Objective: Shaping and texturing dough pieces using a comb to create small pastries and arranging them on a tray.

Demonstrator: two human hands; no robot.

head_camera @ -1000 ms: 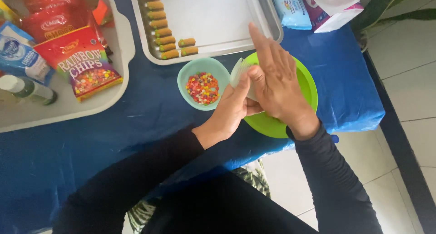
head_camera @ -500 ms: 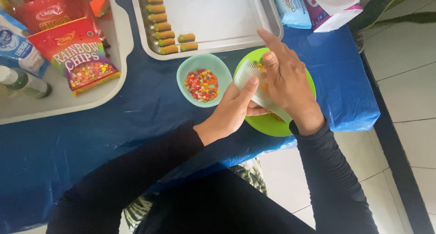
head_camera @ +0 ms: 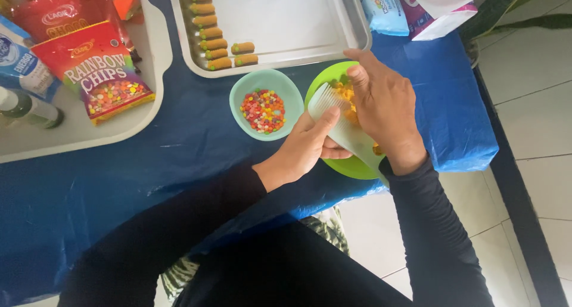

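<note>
My left hand grips a pale green comb by its lower part, teeth pointing up-left, over a bright green plate. My right hand lies across the comb's upper side, its fingertips pressing a small lump of yellow dough against the teeth. Just left of the plate stands a teal bowl holding several small coloured candy chips. Both sleeves are black.
A metal baking tray at the top holds several rolled yellow dough pieces in a column. A white tray on the left carries red snack packets and a small bottle. Packets lie at top right. The blue-covered table ends at right above tiled floor.
The comb has been tilted so its teeth show more. My right hand has slid up and pressed yellow dough onto the teeth; my left hand shifted its grip lower.
</note>
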